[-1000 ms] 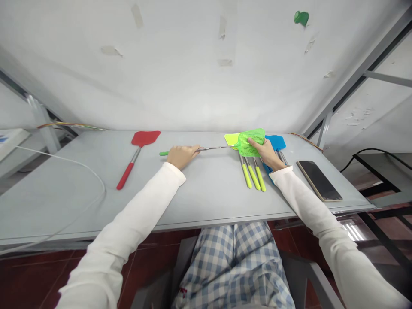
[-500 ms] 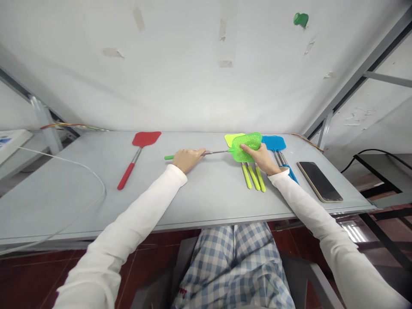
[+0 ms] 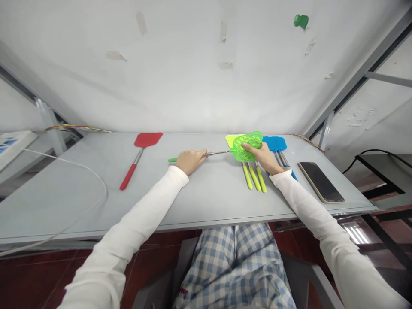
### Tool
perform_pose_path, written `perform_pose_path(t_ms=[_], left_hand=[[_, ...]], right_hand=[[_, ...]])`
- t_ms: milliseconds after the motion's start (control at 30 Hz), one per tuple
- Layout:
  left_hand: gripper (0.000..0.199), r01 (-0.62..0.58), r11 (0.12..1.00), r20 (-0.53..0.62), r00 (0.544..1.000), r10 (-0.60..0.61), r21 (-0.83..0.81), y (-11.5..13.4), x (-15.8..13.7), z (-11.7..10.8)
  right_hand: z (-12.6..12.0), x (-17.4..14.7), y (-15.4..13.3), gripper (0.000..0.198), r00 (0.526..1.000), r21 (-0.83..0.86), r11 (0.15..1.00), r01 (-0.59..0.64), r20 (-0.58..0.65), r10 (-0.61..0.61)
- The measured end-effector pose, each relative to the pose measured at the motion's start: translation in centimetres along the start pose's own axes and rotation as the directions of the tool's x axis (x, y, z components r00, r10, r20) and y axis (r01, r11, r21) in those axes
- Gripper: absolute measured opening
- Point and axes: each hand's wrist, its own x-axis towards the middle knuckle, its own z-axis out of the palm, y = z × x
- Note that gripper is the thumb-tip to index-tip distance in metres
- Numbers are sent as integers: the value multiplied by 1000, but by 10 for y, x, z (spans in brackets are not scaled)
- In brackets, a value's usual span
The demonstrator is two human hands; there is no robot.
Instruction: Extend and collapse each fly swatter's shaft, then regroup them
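Note:
Both my hands hold a green fly swatter [image 3: 247, 149] sideways above the table. My left hand [image 3: 190, 161] is wrapped round its metal rod, with the green handle end poking out on the left. My right hand [image 3: 264, 158] pinches the perforated head, thumb on top and fingers hidden behind. Under that head lie several yellow-green fly swatters [image 3: 254, 178], their heads mostly covered. Blue fly swatters [image 3: 277, 143] lie just right of them, partly behind my right hand. A red fly swatter [image 3: 139, 153] lies alone on the left.
A smartphone [image 3: 320, 182] lies near the right end of the grey table [image 3: 206, 201]. A white cable [image 3: 83, 165] curves over the left side, by a white power strip-like box [image 3: 16, 148]. The wall [image 3: 193, 94] stands behind, with metal frame posts at both sides.
The green handle end shows a little less beyond my left hand. Otherwise the view has shifted slightly, and both hands keep their hold on the green fly swatter.

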Motion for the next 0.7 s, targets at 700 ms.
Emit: perform_pose_path(t_ms=[700], left_hand=[[42, -18, 986, -11, 1000, 17, -163, 12, -2, -3]], right_hand=[[-26, 19, 11, 52, 996, 120, 990, -78, 51, 72]])
